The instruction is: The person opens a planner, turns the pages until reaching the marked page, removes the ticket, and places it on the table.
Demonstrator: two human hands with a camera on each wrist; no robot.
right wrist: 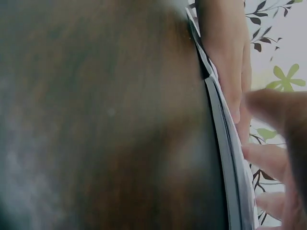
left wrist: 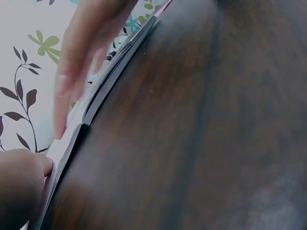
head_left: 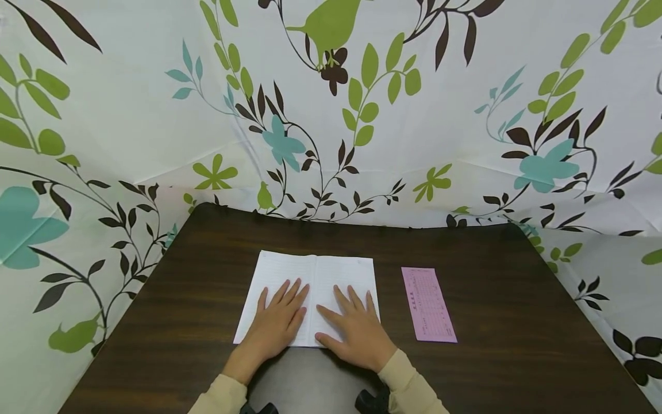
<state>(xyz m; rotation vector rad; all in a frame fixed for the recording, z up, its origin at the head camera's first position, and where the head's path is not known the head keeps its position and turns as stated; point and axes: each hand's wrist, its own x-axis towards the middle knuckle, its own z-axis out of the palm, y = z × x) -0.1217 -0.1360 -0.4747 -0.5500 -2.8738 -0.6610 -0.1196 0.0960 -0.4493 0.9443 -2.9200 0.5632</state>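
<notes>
An open notebook [head_left: 338, 270] with lined white pages lies flat on the dark wooden table. My left hand [head_left: 276, 322] rests on its left page, fingers straight and pointing away from me. On the right page lies my right hand [head_left: 359, 333], its fingers spread and the thumb toward the centre fold. Neither hand grips anything. The left wrist view shows the notebook's edge [left wrist: 103, 93] low along the tabletop, with fingers over the page. In the right wrist view the page stack [right wrist: 223, 143] appears edge-on beside both hands.
A pink printed slip [head_left: 429, 305] lies on the table [head_left: 496, 299] to the right of the notebook. Behind the table hangs a white cloth [head_left: 439, 115] patterned with leaves and birds. A grey rounded surface [head_left: 310, 379] shows at the near edge between the forearms.
</notes>
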